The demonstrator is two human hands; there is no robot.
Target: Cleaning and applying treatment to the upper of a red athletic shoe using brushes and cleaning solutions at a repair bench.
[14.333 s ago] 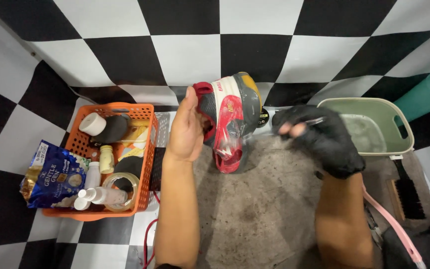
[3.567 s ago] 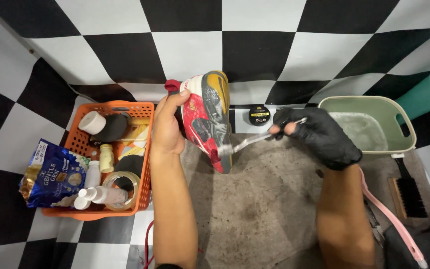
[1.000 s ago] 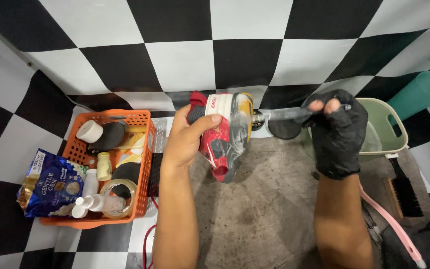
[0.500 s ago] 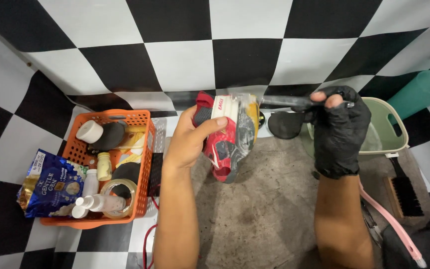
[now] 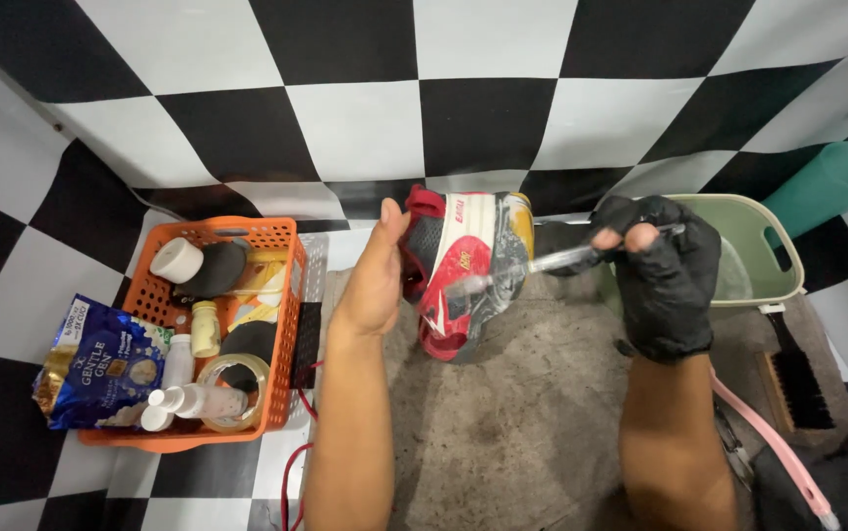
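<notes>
1. The left hand (image 5: 377, 270) is bare and wrapped round the heel end of a red, white and yellow sports shoe (image 5: 463, 270), thumb up along the near side and the other fingers hidden behind it; the grip is closed on the shoe.
2. That shoe is held up in the air over a grey, stained mat (image 5: 522, 413), tilted with its toe pointing down.
3. The right hand (image 5: 662, 270), in a black glove, is closed round the handle of a thin clear-handled brush (image 5: 552, 264), fingertips pinched together at the top.
4. The brush runs leftward from the gloved hand, and its tip touches the side of the shoe.
5. Just behind the right hand sits a pale green basin (image 5: 776, 258).
6. To the left of the mat stands an orange basket (image 5: 286, 305) with small bottles, a tape roll and round pads inside.
7. A blue packet (image 5: 99, 364) lies against the basket's left edge.
8. A dark scrubbing brush (image 5: 792, 379) lies on the right.
</notes>
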